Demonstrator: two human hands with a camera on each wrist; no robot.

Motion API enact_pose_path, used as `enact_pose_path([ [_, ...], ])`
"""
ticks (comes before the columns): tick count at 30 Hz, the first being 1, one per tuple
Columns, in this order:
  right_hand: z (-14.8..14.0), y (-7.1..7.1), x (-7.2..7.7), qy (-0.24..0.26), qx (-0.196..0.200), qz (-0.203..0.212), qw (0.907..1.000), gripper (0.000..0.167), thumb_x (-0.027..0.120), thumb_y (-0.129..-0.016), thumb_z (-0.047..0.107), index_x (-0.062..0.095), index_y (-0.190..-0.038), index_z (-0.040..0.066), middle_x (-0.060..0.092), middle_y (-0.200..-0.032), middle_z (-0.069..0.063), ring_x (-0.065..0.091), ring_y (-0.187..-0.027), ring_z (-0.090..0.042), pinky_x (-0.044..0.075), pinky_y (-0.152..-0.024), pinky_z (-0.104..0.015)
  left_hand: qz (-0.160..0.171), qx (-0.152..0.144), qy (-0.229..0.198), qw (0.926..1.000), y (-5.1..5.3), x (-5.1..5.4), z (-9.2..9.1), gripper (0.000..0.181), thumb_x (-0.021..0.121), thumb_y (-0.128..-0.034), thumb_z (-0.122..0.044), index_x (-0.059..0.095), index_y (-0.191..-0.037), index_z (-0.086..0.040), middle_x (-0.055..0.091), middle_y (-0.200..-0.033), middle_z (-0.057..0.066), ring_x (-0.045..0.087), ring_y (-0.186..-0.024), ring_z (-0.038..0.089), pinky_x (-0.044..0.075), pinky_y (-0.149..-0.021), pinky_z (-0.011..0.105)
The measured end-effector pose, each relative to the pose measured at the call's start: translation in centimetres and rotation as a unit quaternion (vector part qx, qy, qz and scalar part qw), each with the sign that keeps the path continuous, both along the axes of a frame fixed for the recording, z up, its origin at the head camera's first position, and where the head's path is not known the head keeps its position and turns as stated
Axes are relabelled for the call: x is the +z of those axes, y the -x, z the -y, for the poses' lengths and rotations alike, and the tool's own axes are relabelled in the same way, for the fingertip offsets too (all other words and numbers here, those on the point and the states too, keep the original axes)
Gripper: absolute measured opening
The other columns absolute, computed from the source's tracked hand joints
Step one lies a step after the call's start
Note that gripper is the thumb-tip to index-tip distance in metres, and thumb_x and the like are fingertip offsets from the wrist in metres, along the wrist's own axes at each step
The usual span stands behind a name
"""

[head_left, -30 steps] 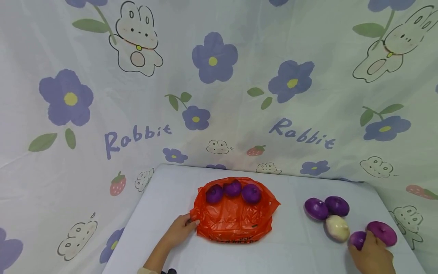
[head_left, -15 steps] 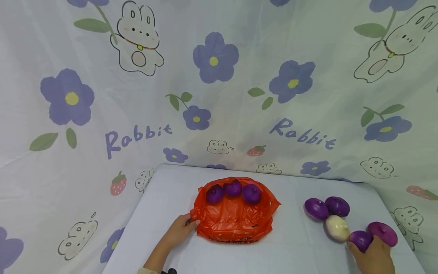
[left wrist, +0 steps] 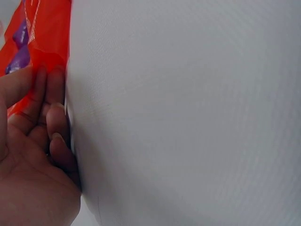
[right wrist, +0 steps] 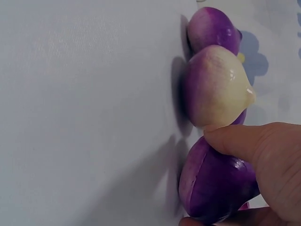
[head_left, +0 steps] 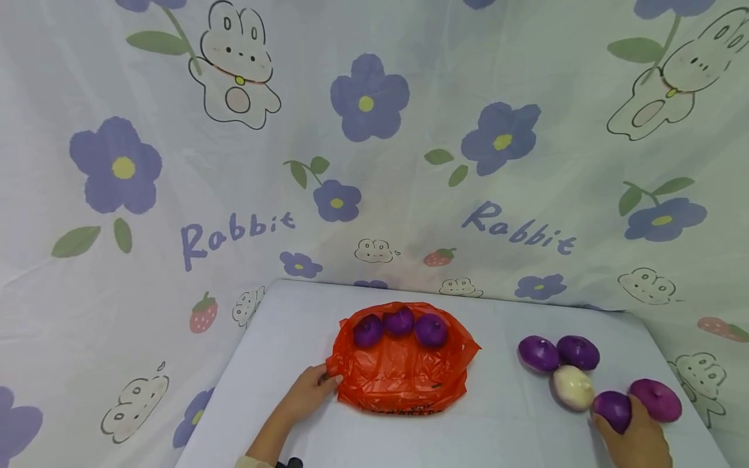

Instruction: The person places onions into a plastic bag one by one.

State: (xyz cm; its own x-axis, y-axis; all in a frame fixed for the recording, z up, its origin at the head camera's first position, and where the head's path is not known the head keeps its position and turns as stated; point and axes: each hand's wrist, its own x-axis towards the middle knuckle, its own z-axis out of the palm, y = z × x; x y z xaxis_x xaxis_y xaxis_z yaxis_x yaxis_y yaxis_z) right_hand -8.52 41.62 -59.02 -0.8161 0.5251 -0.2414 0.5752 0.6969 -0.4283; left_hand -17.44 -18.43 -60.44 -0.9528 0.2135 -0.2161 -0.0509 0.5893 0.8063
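My left hand [head_left: 307, 395] pinches the left edge of an open red plastic bag [head_left: 404, 377]; in the left wrist view its thumb and fingers hold the film [left wrist: 51, 33]. Three purple onions [head_left: 431, 330] lie in the back of the bag. On the right, my right hand [head_left: 639, 442] grips a purple onion [head_left: 612, 411], with thumb and fingers on opposite sides of it in the right wrist view. That onion sits close beside a whitish onion [head_left: 573, 388], which shows purple on its lower side [right wrist: 216, 89].
Two purple onions [head_left: 539, 354] stand behind the whitish one. A larger magenta onion [head_left: 655, 400] lies just right of my right hand. The white table [head_left: 497, 429] backs onto a hanging cloth [head_left: 404, 188] printed with flowers and rabbits.
My right hand and its onion have shifted slightly left. The whitish onion and the left one behind it have also moved a little left. My left hand and the bag look unchanged.
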Motion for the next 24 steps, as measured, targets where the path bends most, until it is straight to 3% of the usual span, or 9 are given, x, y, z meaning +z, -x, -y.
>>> enact_pose_path([
  [6, 0.5, -0.5, 0.2, 0.026, -0.05, 0.017, 0.9983, 0.097, 0.075, -0.093, 0.037, 0.02, -0.145, -0.024, 0.038, -0.129, -0.05, 0.045, -0.12, -0.066, 0.037, -0.102, -0.071, 0.0, -0.001, 0.0, 1.0, 0.0, 0.0, -0.1, 0.029, 0.067, -0.1029, -0.034, 0.068, -0.111, -0.006, 0.053, -0.083, 0.003, 0.048, -0.082, 0.021, 0.04, -0.071, 0.038],
  [10, 0.7, -0.8, 0.3, 0.031, -0.06, 0.012, 0.9976, 0.1, 0.078, -0.091, 0.042, 0.023, -0.14, -0.025, 0.041, -0.125, -0.049, 0.049, -0.116, -0.064, 0.04, -0.1, -0.069, 0.003, 0.002, 0.001, 1.0, 0.0, 0.0, -0.1, 0.029, 0.068, -0.1027, -0.034, 0.068, -0.112, -0.006, 0.052, -0.082, 0.003, 0.048, -0.081, 0.021, 0.039, -0.07, 0.037],
  [16, 0.6, -1.0, 0.3, 0.035, -0.043, -0.01, 0.9984, 0.1, 0.076, -0.091, 0.049, 0.028, -0.143, -0.022, 0.042, -0.131, -0.048, 0.047, -0.12, -0.064, 0.039, -0.102, -0.068, 0.003, 0.005, 0.005, 1.0, 0.0, 0.1, -0.1, 0.029, 0.068, -0.1024, -0.035, 0.067, -0.108, -0.007, 0.051, -0.081, 0.003, 0.046, -0.08, 0.021, 0.038, -0.069, 0.038],
  [24, 1.1, -0.7, 1.2, 0.035, -0.015, -0.016, 0.9991, 0.103, 0.07, -0.095, 0.055, 0.026, -0.148, -0.022, 0.034, -0.144, -0.048, 0.039, -0.129, -0.066, 0.033, -0.107, -0.07, 0.008, 0.011, 0.013, 0.9998, 0.1, 0.0, -0.2, 0.037, 0.068, -0.102, -0.037, 0.068, -0.117, -0.003, 0.052, -0.084, 0.004, 0.049, -0.084, 0.021, 0.041, -0.071, 0.038],
])
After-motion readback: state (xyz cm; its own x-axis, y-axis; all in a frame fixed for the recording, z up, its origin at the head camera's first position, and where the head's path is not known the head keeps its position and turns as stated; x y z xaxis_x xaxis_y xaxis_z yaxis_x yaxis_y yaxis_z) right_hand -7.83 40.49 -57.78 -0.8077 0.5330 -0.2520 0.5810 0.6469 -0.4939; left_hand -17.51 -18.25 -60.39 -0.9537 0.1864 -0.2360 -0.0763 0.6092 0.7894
